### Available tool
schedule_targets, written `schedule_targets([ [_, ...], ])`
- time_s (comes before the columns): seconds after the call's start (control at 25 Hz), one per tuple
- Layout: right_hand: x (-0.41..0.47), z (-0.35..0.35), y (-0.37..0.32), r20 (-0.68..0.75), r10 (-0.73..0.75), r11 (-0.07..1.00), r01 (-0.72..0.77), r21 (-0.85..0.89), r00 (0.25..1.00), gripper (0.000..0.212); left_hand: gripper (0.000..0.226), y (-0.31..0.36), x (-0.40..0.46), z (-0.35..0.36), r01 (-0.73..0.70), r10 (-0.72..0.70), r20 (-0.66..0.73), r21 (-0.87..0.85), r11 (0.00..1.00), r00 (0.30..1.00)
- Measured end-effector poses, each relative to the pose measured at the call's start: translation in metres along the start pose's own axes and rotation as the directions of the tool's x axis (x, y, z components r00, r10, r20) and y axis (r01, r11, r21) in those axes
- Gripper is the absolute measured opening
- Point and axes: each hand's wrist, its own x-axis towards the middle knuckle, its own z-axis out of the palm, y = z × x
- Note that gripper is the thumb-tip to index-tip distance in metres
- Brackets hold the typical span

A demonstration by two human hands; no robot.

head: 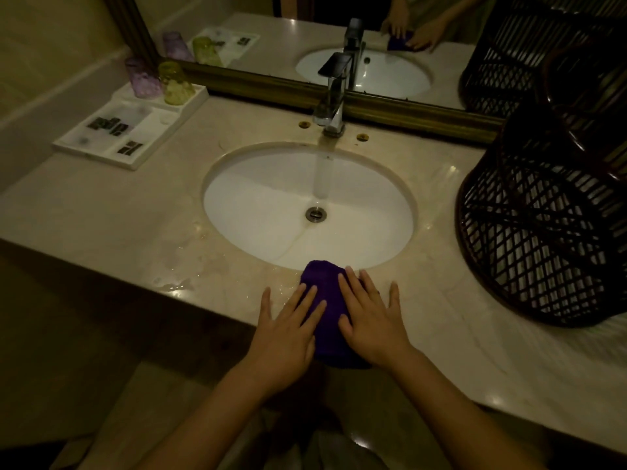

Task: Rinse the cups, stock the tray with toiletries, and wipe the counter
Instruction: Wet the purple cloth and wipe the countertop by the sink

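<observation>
A folded purple cloth (327, 300) lies on the beige marble counter (118, 215) at the sink's near rim. My left hand (285, 330) and my right hand (371, 320) both press flat on it, fingers spread, one on each side. A white tray (169, 123) at the back left holds several dark toiletry packets (110, 125). On its far end stand a purple cup (142, 78) and a yellow-green cup (174, 83), both upside down. Water runs from the chrome tap (334, 96) into the white sink (258, 205).
A dark wicker basket (539, 232) stands on the counter at the right. A gold-framed mirror (390, 110) runs along the back. Puddles (183, 262) glisten on the counter left of the sink's near edge. The counter's front edge lies just under my wrists.
</observation>
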Motion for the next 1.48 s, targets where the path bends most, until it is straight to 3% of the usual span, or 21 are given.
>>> schedule_targets([
  [0.08, 0.006, -0.006, 0.003, -0.014, -0.058, 0.995, 0.058, 0.076, 0.998, 0.063, 0.061, 0.006, 0.001, -0.011, 0.059, -0.065, -0.084, -0.070, 0.996, 0.994],
  [0.12, 0.004, -0.007, 0.009, -0.084, -0.031, 0.990, 0.042, 0.133, 0.996, 0.061, 0.061, 0.013, 0.002, -0.016, 0.074, -0.094, -0.197, -0.104, 0.992, 0.976],
  [0.2, -0.010, -0.005, 0.025, -0.262, 0.156, 0.972, -0.100, 0.214, 0.952, 0.057, 0.059, 0.032, 0.013, -0.024, 0.056, -0.113, -0.338, -0.175, 0.983, 0.934],
  [0.24, -0.018, -0.002, 0.032, -0.287, 0.242, 0.961, -0.188, 0.203, 0.927, 0.056, 0.060, 0.041, 0.021, -0.024, 0.046, -0.108, -0.350, -0.180, 0.983, 0.930],
  [0.4, -0.024, 0.016, 0.037, -0.163, 0.323, 0.946, -0.318, 0.059, 0.932, 0.057, 0.062, 0.060, 0.051, 0.003, 0.090, -0.114, -0.135, -0.173, 0.981, 0.984],
  [0.64, -0.022, 0.021, 0.035, -0.189, 0.329, 0.943, -0.333, 0.014, 0.925, 0.063, 0.062, 0.035, 0.054, 0.021, 0.092, -0.126, -0.177, -0.193, 0.977, 0.976],
  [0.88, -0.023, 0.015, 0.030, -0.151, 0.365, 0.931, -0.360, 0.058, 0.919, 0.068, 0.060, -0.044, 0.044, 0.021, 0.229, -0.261, -0.157, -0.199, 0.953, 0.952],
  [1.2, 0.046, 0.019, -0.078, -0.165, 0.264, 0.961, -0.245, 0.127, 0.950, 0.063, 0.058, -0.107, 0.042, 0.025, 0.255, -0.283, -0.181, -0.165, 0.953, 0.942],
  [1.48, 0.052, 0.034, -0.089, -0.143, 0.266, 0.964, -0.260, 0.055, 0.953, 0.067, 0.057, -0.173, 0.039, 0.022, 0.272, -0.302, -0.151, -0.193, 0.943, 0.941],
])
